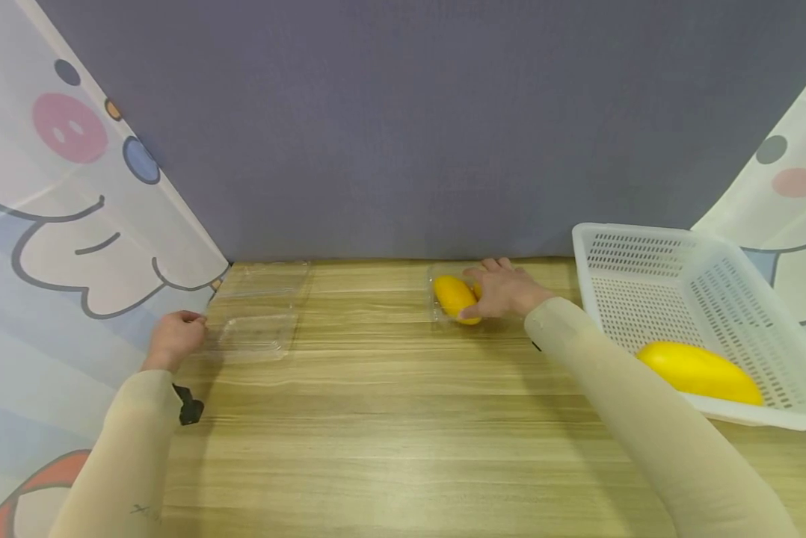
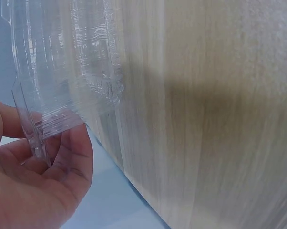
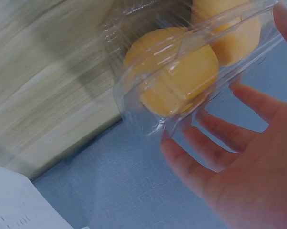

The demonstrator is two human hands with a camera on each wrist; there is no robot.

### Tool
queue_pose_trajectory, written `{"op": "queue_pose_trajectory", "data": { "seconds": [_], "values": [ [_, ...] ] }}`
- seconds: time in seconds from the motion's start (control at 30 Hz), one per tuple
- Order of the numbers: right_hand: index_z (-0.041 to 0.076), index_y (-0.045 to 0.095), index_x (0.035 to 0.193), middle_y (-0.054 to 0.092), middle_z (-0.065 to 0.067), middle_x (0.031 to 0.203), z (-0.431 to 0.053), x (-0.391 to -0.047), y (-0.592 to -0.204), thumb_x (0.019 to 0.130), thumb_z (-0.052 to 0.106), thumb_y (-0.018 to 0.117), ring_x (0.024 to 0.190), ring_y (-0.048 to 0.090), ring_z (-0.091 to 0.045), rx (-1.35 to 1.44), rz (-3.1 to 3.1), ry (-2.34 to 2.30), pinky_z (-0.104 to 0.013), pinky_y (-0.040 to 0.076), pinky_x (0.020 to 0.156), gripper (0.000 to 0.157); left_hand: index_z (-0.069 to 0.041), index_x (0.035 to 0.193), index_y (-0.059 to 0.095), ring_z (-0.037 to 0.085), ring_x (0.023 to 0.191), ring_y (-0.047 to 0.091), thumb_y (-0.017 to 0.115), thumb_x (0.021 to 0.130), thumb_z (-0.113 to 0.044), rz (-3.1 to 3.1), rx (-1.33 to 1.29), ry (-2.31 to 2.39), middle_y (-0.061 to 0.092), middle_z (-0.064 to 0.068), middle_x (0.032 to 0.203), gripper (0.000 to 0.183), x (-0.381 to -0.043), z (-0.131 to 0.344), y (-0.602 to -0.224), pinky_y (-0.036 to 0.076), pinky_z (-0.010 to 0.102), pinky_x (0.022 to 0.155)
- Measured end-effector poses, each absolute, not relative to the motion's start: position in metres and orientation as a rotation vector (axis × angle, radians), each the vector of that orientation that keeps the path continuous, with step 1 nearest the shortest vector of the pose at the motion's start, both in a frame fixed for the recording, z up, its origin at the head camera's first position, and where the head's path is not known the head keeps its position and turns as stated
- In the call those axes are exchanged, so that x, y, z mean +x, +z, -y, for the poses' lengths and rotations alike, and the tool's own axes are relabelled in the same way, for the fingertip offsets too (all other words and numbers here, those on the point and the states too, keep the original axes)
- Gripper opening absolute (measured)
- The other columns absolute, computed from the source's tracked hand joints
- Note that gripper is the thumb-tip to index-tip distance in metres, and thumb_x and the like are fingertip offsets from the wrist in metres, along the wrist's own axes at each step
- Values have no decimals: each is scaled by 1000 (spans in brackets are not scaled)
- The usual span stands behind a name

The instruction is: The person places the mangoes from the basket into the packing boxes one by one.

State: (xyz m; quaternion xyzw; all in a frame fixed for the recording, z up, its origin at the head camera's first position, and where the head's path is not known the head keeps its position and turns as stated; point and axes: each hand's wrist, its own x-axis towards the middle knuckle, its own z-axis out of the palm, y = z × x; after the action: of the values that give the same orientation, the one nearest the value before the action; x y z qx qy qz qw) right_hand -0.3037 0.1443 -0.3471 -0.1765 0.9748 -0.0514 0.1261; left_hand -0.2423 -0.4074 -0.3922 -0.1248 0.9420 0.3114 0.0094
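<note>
Beside a basket (image 1: 638, 302) partly behind a sleeve (image 1: 635, 415), the right hand (image 1: 502, 291) grips a fruit box (image 3: 134, 112), the left hand (image 1: 176, 340) clear packaging (image 1: 253, 334).

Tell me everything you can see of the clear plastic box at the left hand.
The box looks like thin, clear, glossy plastic, with ridged edges. It appears open, showing two shallow sections, the nearer with a raised oblong outline, and nothing visible inside. It sits at the far left of the wooden table, near the grey wall. The left hand pinches its left edge. Whether that edge is lifted is unclear.
</note>
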Motion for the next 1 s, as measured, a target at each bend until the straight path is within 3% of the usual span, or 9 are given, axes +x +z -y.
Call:
{"op": "queue_pose_trajectory", "data": {
  "seconds": [0.23,0.47,0.7,1.0],
  "values": [
    [11,35,158,30,-24,159,-150,-308,-349,88,58,71,144,25,-46,-503,-2845,-153,-66,26,115,92,18,136,48,37,95,60,36,107,-23,-2929,-377,1016,60,35,120,51,-244,403,-394,51,42,73],
    [9,36,158,33,-24,156,-156,-311,-349,89,54,71,140,29,-46,-506,-2844,-162,-65,30,113,89,17,138,46,15,82,62,35,109,-24,-2894,-321,1090,64,33,117,52,-245,403,-398,53,29,68],
    [9,35,158,32,-25,156,-158,-313,-350,91,51,69,142,27,-47,-490,-2842,-172,-65,27,115,86,19,140,41,21,86,64,33,110,-24,-2843,-279,1173,59,36,121,53,-242,403,-399,57,33,69],
    [11,35,158,32,-24,156,-160,-315,-348,92,49,70,142,26,-47,-462,-2847,-186,-66,27,115,84,19,139,41,16,87,66,35,110,-23,-2822,-256,1182,59,36,121,51,-239,399,-398,59,32,72]
  ]
}}
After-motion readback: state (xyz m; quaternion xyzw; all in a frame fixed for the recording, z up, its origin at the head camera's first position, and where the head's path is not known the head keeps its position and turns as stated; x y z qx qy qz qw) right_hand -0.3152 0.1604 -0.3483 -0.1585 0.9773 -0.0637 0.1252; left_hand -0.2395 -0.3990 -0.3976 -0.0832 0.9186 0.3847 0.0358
